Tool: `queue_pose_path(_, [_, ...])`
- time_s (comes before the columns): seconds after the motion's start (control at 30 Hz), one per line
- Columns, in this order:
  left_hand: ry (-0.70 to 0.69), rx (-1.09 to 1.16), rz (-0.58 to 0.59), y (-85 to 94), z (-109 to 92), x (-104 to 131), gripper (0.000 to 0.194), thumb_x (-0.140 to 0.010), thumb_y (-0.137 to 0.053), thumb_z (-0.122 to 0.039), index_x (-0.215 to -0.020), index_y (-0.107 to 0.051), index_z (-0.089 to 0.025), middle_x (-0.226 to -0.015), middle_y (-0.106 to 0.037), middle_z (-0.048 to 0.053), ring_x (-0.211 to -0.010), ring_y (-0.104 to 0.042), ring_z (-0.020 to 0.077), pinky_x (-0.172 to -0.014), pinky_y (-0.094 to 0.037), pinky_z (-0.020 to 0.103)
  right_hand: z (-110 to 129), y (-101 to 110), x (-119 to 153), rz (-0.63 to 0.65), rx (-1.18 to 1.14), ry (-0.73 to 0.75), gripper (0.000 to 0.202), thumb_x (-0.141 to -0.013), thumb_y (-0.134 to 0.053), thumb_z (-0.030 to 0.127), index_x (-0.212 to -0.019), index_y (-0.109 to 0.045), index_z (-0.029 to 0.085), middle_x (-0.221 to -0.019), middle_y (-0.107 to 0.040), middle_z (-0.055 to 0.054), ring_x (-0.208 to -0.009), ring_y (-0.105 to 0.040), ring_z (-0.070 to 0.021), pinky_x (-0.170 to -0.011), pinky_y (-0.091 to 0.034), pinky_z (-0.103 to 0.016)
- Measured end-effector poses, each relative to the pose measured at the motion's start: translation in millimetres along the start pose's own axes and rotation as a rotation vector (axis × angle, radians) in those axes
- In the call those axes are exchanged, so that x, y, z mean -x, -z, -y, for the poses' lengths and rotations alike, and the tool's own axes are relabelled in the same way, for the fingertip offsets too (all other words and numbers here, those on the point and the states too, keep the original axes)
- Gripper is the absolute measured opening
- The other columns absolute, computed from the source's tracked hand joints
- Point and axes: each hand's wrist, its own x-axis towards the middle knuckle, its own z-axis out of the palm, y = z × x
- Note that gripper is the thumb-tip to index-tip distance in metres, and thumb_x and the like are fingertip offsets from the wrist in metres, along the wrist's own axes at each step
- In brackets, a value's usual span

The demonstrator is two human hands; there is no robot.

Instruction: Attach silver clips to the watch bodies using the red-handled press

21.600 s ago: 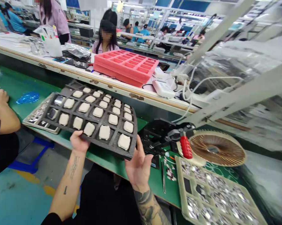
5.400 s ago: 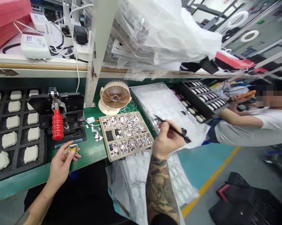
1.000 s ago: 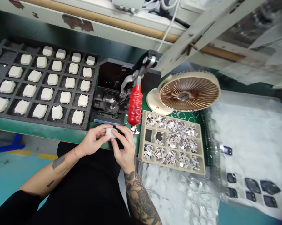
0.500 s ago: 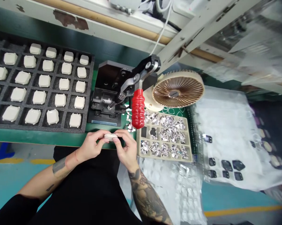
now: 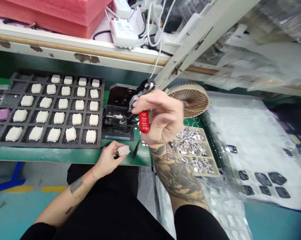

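Observation:
My left hand pinches a small off-white squarish plastic piece at the bench's front edge, tilted so its flat face shows. Higher up, my right hand is curled at the red ribbed handle of a black hand-lever press. One finger crosses the handle's upper part, and the lower end shows beneath it. The press stands on the green bench just beyond my left hand. A dark, thin tool lies right of the held piece.
At left, a dark foam tray holds many similar off-white pieces and one purple piece. A compartment box of small shiny metal parts sits right, partly behind my right arm. Beyond it stands a fan. A shelf crosses above.
My right hand has left the off-white piece and risen to the press's red handle. My left hand keeps the piece, now turned face up. The view has shifted.

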Motion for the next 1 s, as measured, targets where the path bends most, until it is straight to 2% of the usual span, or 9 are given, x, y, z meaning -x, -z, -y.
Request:
queue_pose_path(0.1, [-0.055,-0.059,-0.028,-1.1,-4.9,-1.6,0.031,-0.093,-0.082,-0.023,-0.121,-0.069,-0.019,-0.113,-0.083,0.009,-0.097,-0.081,0.0207,-0.09,-0.065,0.032,-0.7,-1.5,6.3,0.009,0.043,0.152,0.06,-0.112,-0.026,0.07,-0.132,-0.065,0.028,-0.106,-0.074,-0.005,-0.113,-0.078,-0.0289,-0.098,-0.062,-0.055])
queue_pose_path(0.2, [-0.148,-0.184,0.002,-0.2,-11.2,-5.2,0.034,-0.093,-0.081,-0.021,-0.126,-0.075,-0.02,-0.117,-0.082,0.009,-0.097,-0.079,0.021,-0.088,-0.064,0.032,6.3,2.9,-1.5,-0.025,0.14,0.244,0.044,-0.115,-0.038,0.059,-0.128,-0.066,0.028,-0.111,-0.074,-0.004,-0.116,-0.079,-0.0269,-0.108,-0.061,-0.055])
queue_pose_path(0.3, [-0.218,-0.285,0.008,-0.3,-13.8,-5.2,0.035,-0.095,-0.08,-0.024,-0.13,-0.077,-0.019,-0.115,-0.082,0.01,-0.091,-0.079,0.0206,-0.083,-0.065,0.032,25.1,10.2,-27.9,-0.069,0.11,0.108,0.046,-0.119,-0.031,0.051,-0.136,-0.065,0.025,-0.104,-0.074,-0.001,-0.099,-0.08,-0.0195,-0.112,-0.06,-0.053])
queue_pose_path(0.4, [-0.392,-0.403,-0.066,-1.8,-15.9,5.5,0.036,-0.1,-0.077,-0.026,-0.135,-0.074,-0.018,-0.117,-0.082,0.012,-0.092,-0.08,0.0223,-0.084,-0.069,0.035,42.0,21.7,-36.1,-0.132,0.126,-0.081,0.053,-0.117,-0.043,0.054,-0.156,-0.056,0.021,-0.135,-0.069,-0.01,-0.119,-0.076,-0.0242,-0.108,-0.062,-0.05])
queue_pose_path(0.5, [-0.659,-0.567,-0.151,1.3,-25.8,25.9,0.048,-0.101,-0.075,-0.02,-0.148,-0.066,-0.017,-0.125,-0.081,0.016,-0.109,-0.081,0.0264,-0.094,-0.069,0.04,45.5,34.8,5.7,-0.105,0.207,-0.094,0.039,-0.112,-0.057,0.038,-0.145,-0.068,0.02,-0.127,-0.072,-0.012,-0.119,-0.073,-0.0274,-0.104,-0.063,-0.051])
queue_pose_path(0.57, [-0.751,-0.693,-0.183,8.3,-37.7,38.0,0.054,-0.1,-0.075,-0.017,-0.152,-0.062,-0.018,-0.125,-0.079,0.016,-0.113,-0.079,0.0274,-0.096,-0.068,0.041,41.5,38.8,51.8,0.079,0.186,-0.162,0.033,-0.11,-0.056,0.023,-0.139,-0.07,0.024,-0.107,-0.076,-0.007,-0.103,-0.075,-0.0239,-0.095,-0.066,-0.046])
queue_pose_path(0.77, [-0.675,-1.142,-0.266,39.5,-74.5,26.0,0.042,-0.103,-0.073,-0.02,-0.145,-0.067,-0.016,-0.118,-0.077,0.017,-0.106,-0.074,0.0313,-0.087,-0.056,0.045,14.0,3.5,134.4,0.782,0.392,-0.327,0.053,-0.106,-0.046,0.014,-0.159,-0.055,0.014,-0.154,-0.062,-0.023,-0.144,-0.059,-0.0363,-0.123,-0.053,-0.061])
queue_pose_path(0.87, [-0.596,-1.34,-0.228,47.3,-84.1,4.5,0.037,-0.108,-0.064,-0.021,-0.144,-0.067,-0.012,-0.126,-0.076,0.019,-0.107,-0.071,0.0324,-0.085,-0.051,0.046,-4.2,-18.4,133.1,0.829,0.45,-0.399,0.05,-0.103,-0.044,0.008,-0.149,-0.063,0.01,-0.141,-0.068,-0.024,-0.137,-0.062,-0.0367,-0.122,-0.052,-0.06])
queue_pose_path(1.0, [-0.483,-1.498,-0.172,44.9,-88.7,-13.5,0.038,-0.11,-0.056,-0.018,-0.145,-0.067,-0.009,-0.134,-0.074,0.02,-0.108,-0.068,0.0334,-0.084,-0.048,0.048,-2.8,-16.7,131.1,0.642,0.338,-0.517,0.047,-0.106,-0.04,0.01,-0.142,-0.068,0.017,-0.134,-0.071,-0.019,-0.132,-0.065,-0.0316,-0.118,-0.056,-0.052])
